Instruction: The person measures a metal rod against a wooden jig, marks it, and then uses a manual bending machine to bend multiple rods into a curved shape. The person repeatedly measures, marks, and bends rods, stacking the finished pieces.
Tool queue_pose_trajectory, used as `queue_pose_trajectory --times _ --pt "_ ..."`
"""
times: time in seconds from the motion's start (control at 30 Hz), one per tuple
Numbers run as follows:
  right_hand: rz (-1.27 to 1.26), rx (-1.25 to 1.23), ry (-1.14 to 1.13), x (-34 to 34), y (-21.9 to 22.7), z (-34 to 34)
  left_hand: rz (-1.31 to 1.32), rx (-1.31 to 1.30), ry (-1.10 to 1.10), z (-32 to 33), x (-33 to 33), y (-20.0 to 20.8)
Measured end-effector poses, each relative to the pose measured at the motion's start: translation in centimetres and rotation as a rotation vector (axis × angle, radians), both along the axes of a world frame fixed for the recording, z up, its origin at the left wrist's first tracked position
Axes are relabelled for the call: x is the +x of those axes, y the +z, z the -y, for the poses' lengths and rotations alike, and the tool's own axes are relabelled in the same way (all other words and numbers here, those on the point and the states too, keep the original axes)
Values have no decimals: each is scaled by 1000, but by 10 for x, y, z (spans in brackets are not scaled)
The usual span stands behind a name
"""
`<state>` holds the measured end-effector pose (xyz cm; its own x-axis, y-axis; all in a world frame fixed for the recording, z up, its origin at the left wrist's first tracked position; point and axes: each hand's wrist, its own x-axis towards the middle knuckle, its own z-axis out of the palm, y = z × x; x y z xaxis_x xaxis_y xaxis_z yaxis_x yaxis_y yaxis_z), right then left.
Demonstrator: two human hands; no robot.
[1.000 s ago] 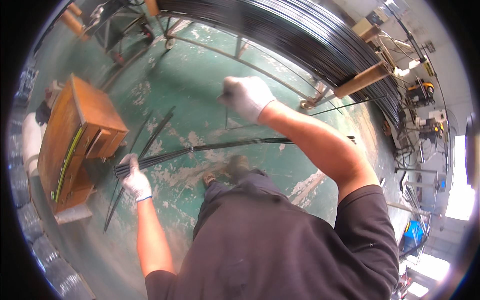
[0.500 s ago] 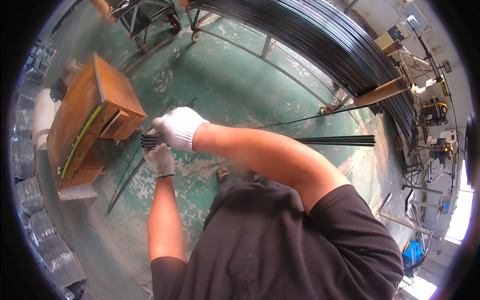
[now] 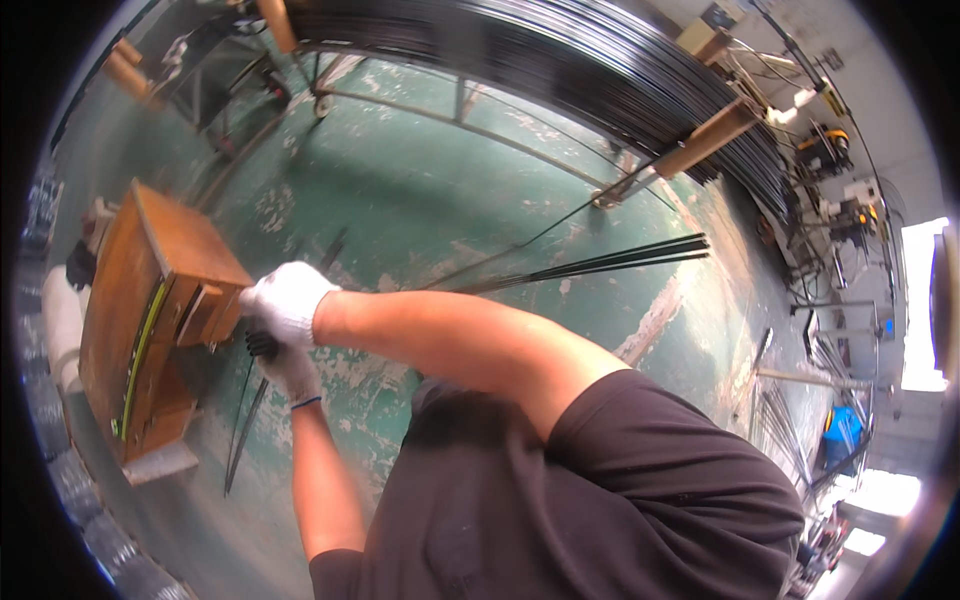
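Black, slender rods (image 3: 575, 269) are gripped near one end by the white-gloved left hand (image 3: 293, 372); the right hand (image 3: 290, 302), likewise gloved, adjoins it, its grip indiscernible.

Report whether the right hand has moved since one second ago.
Yes: the right hand has swung leftward in view, closer to the wooden desk.
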<state>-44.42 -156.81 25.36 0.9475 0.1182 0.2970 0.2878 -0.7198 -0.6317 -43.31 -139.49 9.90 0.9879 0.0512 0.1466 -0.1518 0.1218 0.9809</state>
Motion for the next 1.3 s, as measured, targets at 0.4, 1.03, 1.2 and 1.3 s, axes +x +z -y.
queue_pose_trajectory --times 0.4,1.03,1.2,1.3 --pt "-86 128 76 -20 -6 16 -77 311 19 5 3 10" --pt "-1094 -777 -620 -280 69 494 12 172 55 18 -13 31" --pt "-1120 -751 -551 -301 69 482 -21 124 56 20 -6 29" --pt "-1176 -653 -608 -300 73 469 -14 130 54 18 -4 27"
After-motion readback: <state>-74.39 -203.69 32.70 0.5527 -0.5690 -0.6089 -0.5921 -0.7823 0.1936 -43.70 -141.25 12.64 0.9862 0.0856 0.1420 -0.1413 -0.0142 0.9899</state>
